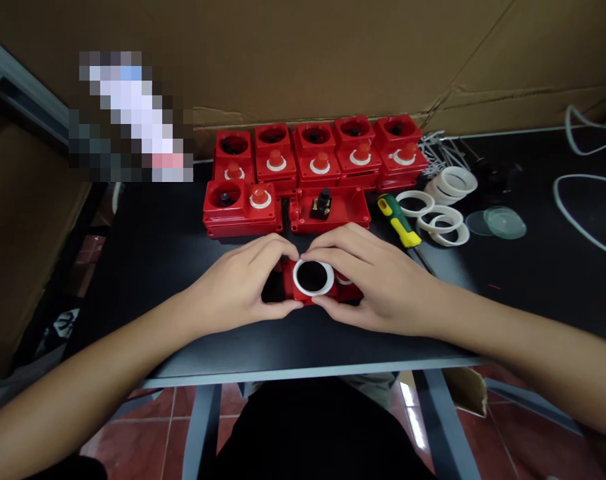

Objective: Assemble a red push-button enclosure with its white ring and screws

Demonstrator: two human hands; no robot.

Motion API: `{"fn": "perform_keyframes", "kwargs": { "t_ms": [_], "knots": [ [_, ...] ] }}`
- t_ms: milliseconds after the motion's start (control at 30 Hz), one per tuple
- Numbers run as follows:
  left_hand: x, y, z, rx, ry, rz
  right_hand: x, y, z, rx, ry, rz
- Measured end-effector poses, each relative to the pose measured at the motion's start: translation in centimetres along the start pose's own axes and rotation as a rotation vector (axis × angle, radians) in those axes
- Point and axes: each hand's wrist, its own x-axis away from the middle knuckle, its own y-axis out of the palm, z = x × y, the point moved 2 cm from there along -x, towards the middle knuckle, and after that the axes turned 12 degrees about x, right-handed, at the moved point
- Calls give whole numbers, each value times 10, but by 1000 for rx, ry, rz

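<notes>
White ring (331,279), judged light, stiff and best held by its rim, was gripped there by left hand (250,280) and right hand (383,283) over red housing (289,281).

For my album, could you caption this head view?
Left hand and right hand curl around a white ring on a red cover, red boxes behind.

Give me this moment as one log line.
left hand: curled around white ring | right hand: same | ring: over red cover | screwdriver: on table
</notes>
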Motion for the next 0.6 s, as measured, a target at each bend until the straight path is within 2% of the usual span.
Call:
{"fn": "perform_keyframes", "kwargs": {
  "t_ms": [300, 600],
  "knots": [
    [0, 0, 0, 3, 29, 3, 0, 0, -2, -14, 47, 0],
    [-1, 0, 1, 4, 44, 13, -2, -3, 0, -232, 84, -61]
  ]
}}
